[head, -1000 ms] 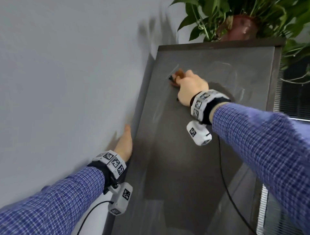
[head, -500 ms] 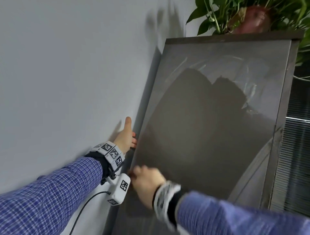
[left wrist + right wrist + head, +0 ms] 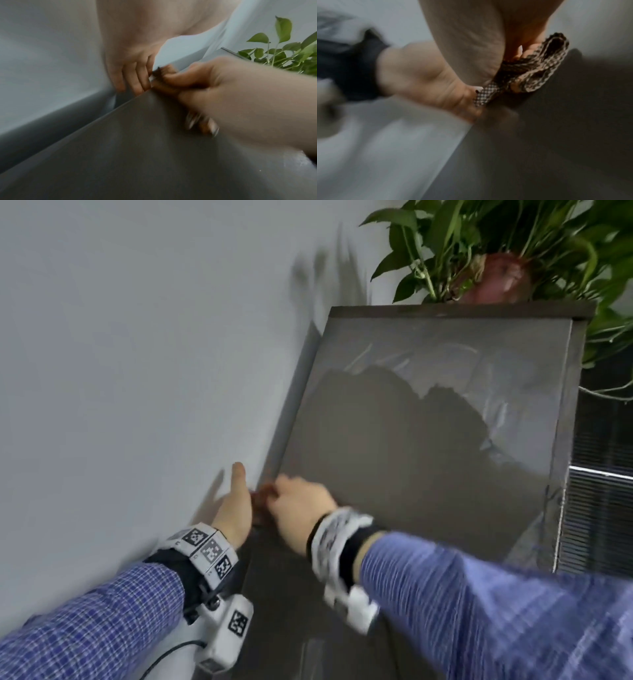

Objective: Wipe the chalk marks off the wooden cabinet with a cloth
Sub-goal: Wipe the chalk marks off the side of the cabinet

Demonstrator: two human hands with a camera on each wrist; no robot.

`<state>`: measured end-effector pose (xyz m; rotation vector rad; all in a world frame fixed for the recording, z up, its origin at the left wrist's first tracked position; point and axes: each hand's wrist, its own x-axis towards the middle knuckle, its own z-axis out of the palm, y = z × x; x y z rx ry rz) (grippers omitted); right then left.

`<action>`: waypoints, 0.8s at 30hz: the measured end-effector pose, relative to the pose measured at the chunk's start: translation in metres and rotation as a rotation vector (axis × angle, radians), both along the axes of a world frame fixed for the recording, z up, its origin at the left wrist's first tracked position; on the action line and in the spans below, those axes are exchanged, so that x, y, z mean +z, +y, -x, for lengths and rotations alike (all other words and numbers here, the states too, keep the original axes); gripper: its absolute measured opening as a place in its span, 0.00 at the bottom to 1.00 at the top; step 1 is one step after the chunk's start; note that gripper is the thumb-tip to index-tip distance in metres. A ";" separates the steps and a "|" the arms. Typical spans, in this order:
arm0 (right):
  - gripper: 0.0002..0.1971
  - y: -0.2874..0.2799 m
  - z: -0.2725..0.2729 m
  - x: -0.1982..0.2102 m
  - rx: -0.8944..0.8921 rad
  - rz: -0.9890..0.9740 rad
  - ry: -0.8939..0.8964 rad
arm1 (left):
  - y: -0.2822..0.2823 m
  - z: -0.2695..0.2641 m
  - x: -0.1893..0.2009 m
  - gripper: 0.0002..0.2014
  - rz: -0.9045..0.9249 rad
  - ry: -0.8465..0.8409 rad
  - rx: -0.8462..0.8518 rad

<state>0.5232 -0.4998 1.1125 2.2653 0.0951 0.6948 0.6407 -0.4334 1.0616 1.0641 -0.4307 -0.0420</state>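
The dark wooden cabinet (image 3: pixel 428 474) leans close to a grey wall, and its front panel fills the head view. Faint white chalk marks (image 3: pixel 407 357) streak its upper part, with more chalk smears (image 3: pixel 496 409) on the right. My right hand (image 3: pixel 291 498) grips a bunched brown checked cloth (image 3: pixel 530 75) and presses it on the panel's left edge. The cloth (image 3: pixel 262 494) peeks out between both hands. My left hand (image 3: pixel 245 498) lies on the same edge with its fingers (image 3: pixel 135 78) fairly straight and its thumb up along the wall.
A potted green plant (image 3: pixel 496 272) stands on the cabinet's top, and its leaves hang over the right side. The grey wall (image 3: pixel 137 371) runs along the left. A slatted dark panel (image 3: pixel 603 508) is to the cabinet's right.
My right hand swept with the cloth from the panel's upper left down to its lower left, then rose to the left hand. The left hand stayed on the edge.
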 end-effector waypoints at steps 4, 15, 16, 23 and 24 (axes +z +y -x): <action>0.16 -0.002 0.005 -0.009 -0.044 0.093 0.110 | 0.002 0.010 0.017 0.49 -0.021 0.017 0.036; 0.25 -0.006 0.040 0.276 -0.276 -0.137 -0.359 | -0.007 0.005 0.097 0.45 -0.066 -0.160 0.033; 0.24 -0.002 0.039 0.265 -0.256 -0.096 -0.341 | -0.009 -0.001 0.095 0.44 -0.048 -0.151 0.036; 0.21 0.023 -0.032 0.152 -0.210 0.087 0.029 | -0.001 0.011 0.091 0.31 0.028 -0.075 -0.024; 0.21 0.022 -0.031 0.161 -0.218 0.090 -0.001 | -0.002 0.007 0.092 0.31 0.063 -0.065 -0.024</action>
